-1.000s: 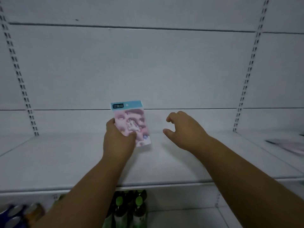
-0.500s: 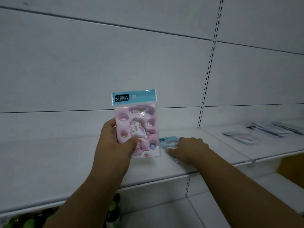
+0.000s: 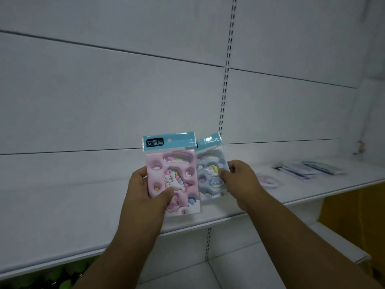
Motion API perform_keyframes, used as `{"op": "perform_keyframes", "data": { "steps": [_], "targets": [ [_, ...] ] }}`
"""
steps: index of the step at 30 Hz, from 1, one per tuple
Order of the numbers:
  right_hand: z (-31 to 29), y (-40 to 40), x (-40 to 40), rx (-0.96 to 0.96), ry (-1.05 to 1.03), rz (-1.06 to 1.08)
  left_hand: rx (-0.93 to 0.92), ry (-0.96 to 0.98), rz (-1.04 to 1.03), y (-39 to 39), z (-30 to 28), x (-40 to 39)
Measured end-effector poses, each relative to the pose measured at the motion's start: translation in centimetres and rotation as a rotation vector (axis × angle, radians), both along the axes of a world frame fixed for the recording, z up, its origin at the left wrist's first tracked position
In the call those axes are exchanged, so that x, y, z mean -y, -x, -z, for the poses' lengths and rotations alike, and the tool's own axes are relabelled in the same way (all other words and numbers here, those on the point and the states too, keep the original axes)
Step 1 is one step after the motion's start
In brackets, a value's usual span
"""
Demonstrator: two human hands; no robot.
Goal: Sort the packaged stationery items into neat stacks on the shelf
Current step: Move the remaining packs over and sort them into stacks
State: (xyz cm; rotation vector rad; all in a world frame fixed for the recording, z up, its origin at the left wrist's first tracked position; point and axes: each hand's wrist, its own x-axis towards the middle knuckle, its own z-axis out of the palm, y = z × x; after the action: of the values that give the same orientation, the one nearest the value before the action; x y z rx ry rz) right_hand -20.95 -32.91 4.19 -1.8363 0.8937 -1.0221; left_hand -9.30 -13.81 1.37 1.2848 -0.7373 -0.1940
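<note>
Head view, white shelf (image 3: 62, 215), slotted white back panels (image 3: 125, 90).

We are seeing a pink pack (image 3: 173, 180) showing a white unicorn, clouds and stars under a teal header, a grey-blue pack (image 3: 210, 176) showing clouds, and a white shelf (image 3: 62, 215).

Your left hand (image 3: 145, 195) holds one packet (image 3: 173, 176) just left of the packet (image 3: 210, 174) in your right hand (image 3: 241, 182) (edges overlapping), both above the shelf (image 3: 62, 215), with more packets (image 3: 308, 170) lying farther right.
</note>
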Motion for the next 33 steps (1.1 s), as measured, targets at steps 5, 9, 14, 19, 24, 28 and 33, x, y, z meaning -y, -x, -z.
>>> {"op": "perform_keyframes", "data": {
  "steps": [5,9,14,19,24,28,33],
  "targets": [
    [-1.4,11.3,6.5,0.165,0.018,0.084,-0.056,0.045,0.140,9.1,-0.8,9.4],
    [-2.1,20.4,13.4,0.172,0.029,0.140,-0.123,0.078,0.250,17.5,-1.1,18.2],
    [-2.3,27.8,22.3,0.157,0.043,0.194,-0.172,0.097,0.326,24.3,-1.4,27.8],
    [-2.5,30.0,31.9,0.097,0.031,0.212,-0.158,0.104,0.294,26.3,-1.5,36.4],
    [-3.1,30.5,40.9,0.081,-0.016,0.275,-0.178,0.076,0.275,26.4,-2.2,44.9],
    [-3.8,31.1,47.6,0.022,-0.062,0.255,-0.203,0.052,0.240,27.1,-2.8,50.3],
    [-2.5,31.5,55.7,-0.184,-0.109,0.154,-0.192,0.014,0.143,28.9,-2.6,55.3]
  ]
}}
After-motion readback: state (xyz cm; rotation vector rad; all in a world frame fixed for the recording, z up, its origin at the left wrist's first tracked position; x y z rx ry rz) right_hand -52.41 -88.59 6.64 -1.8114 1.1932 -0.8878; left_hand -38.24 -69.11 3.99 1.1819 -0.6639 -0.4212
